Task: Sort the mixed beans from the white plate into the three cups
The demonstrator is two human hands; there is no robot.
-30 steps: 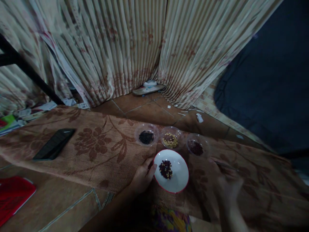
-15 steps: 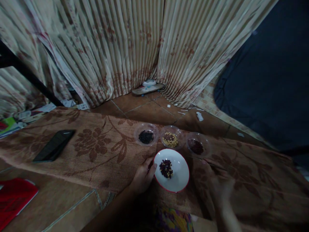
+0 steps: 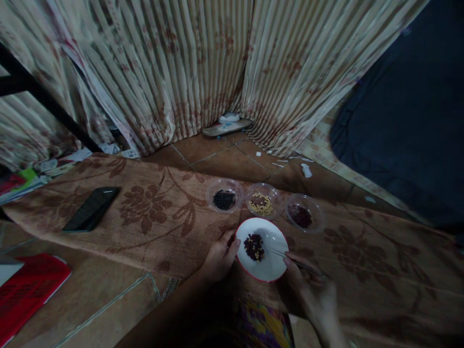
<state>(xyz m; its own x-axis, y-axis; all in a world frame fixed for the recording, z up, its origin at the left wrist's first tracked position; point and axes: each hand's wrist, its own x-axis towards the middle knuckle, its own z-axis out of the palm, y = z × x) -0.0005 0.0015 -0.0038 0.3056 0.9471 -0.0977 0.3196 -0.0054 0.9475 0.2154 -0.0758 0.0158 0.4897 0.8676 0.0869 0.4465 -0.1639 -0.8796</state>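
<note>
My left hand [image 3: 220, 256] grips the left rim of a white bowl [image 3: 273, 268] with a red edge, thumb on top. Dark red, black and yellow beans [image 3: 253, 247] lie heaped in the bowl's left half. In my right hand [image 3: 313, 290] is a thin pair of metal tweezers [image 3: 300, 263], its tips reaching over the bowl's right rim beside the heap. Behind the bowl stand three clear plastic bowls in a row: one with black beans [image 3: 224, 199], one with yellow beans [image 3: 261, 205], one with dark red beans [image 3: 300, 216].
A dark phone [image 3: 92, 209] lies on the left of the brown patterned tablecloth [image 3: 174, 232]. Papers [image 3: 54, 166] are piled at the far left. A red bag [image 3: 32, 295] is at lower left. Beyond the table are striped curtains [image 3: 188, 72] and a skateboard [image 3: 226, 127] on the tiled floor.
My right hand has moved left from beside the dark red beans, bringing the tweezers over the white bowl. My left hand keeps its hold on the rim. The whole view has shifted slightly.
</note>
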